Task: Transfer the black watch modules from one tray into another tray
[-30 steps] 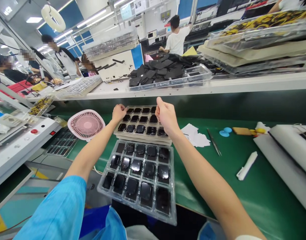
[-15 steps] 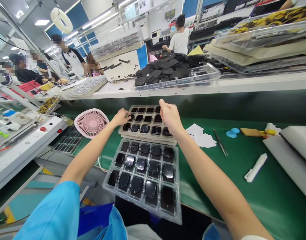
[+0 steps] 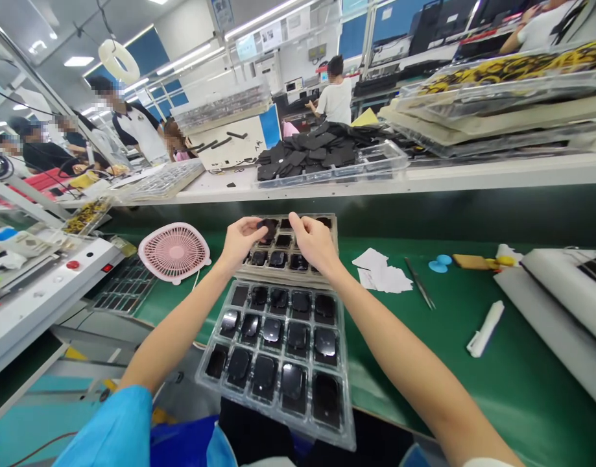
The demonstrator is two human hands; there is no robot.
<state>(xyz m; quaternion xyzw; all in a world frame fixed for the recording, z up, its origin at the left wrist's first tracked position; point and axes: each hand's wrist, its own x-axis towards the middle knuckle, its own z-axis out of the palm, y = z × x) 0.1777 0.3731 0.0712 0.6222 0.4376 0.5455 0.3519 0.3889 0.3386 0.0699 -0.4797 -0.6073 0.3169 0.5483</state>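
i saw both hands over the far tray, which sat on a stack just behind the near tray on the green counter. my left hand pinched a dark part between thumb and fingertips, lifted just above the far tray's back rows. my right hand hovered close beside it with fingers curled in a narrow grip; i could not tell whether it held anything.

the near tray overhung the counter's front edge, toward my lap. its far edge touched the stack. it held fifteen pockets in three rows of five; fourteen carried dark parts and the back left pocket looked bare. the far tray's count was partly hidden by my hands.

open room lay to the right of the trays: bare green mat ran up to the paper slips, one pair of tweezers and one white stick, all well apart from the hands. left of the trays stood one pink fan, near my left wrist, with a narrow strip of mat between. behind the far tray the counter ended at a dark wall under a white shelf, leaving little room beyond the stack.
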